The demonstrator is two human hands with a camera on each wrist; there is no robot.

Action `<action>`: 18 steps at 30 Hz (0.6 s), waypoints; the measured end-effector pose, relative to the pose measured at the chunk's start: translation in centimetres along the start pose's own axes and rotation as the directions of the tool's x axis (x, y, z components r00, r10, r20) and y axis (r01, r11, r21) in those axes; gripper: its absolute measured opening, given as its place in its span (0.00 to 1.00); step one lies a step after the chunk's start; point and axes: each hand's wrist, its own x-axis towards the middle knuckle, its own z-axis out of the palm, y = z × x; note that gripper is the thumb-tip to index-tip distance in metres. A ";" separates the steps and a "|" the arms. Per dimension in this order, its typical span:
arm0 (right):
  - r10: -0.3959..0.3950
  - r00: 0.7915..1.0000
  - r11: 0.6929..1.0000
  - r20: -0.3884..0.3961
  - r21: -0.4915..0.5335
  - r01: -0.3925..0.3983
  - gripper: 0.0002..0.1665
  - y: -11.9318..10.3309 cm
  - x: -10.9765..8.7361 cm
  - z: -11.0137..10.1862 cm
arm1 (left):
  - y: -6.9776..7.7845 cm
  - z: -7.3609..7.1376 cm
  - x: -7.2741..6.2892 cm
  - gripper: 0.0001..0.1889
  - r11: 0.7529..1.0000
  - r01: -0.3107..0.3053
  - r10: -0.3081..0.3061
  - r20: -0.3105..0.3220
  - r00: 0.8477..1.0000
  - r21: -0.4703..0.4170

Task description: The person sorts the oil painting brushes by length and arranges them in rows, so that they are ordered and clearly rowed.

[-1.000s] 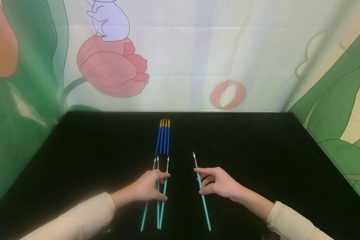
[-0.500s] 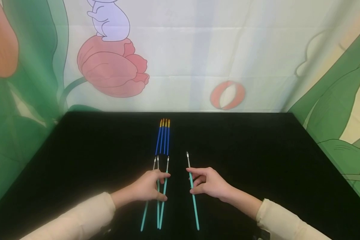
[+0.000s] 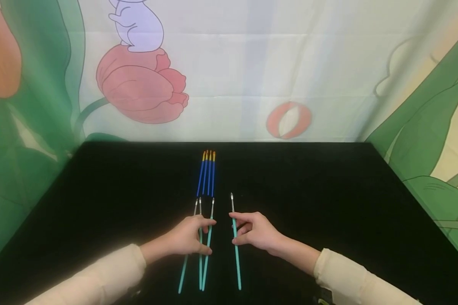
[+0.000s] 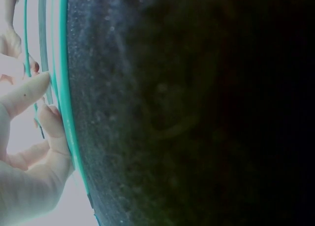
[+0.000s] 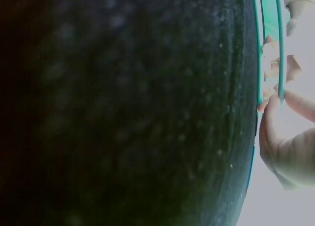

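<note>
In the head view my left hand (image 3: 188, 237) lies over several paintbrushes with teal handles, its finger and thumb on the rightmost teal paintbrush (image 3: 207, 262). The middle teal paintbrush (image 3: 200, 271) and the left one (image 3: 183, 275) pass beneath that hand, partly hidden. To the right, my right hand (image 3: 255, 231) pinches a separate teal paintbrush (image 3: 237, 264) between finger and thumb, bristles pointing away. A narrow gap parts it from the others. The left wrist view has the left hand (image 4: 37, 157) against a teal handle; the right hand (image 5: 290, 152) shows at the right wrist view's edge.
Several blue-handled paintbrushes (image 3: 207, 176) with yellow tips lie side by side just beyond the teal ones. All rest on a black tabletop (image 3: 309, 182). A printed cloth (image 3: 229, 72) hangs behind the table and along its sides.
My right hand has moved left with its teal paintbrush, closing in on the others, and the brush now points straighter ahead. My left hand has stayed in place.
</note>
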 end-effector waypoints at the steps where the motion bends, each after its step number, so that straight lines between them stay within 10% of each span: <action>1: 0.003 1.000 1.000 -0.005 -0.001 -0.003 0.36 0.0 0.1 0.2 | 0.0 0.0 0.0 0.35 1.000 0.002 -0.002 0.003 1.000 0.000; 18: 0.049 0.997 0.998 -0.068 -0.042 -0.052 0.35 -0.2 0.7 1.6 | -0.1 0.4 -0.1 0.34 1.000 0.024 -0.024 0.007 1.000 -0.019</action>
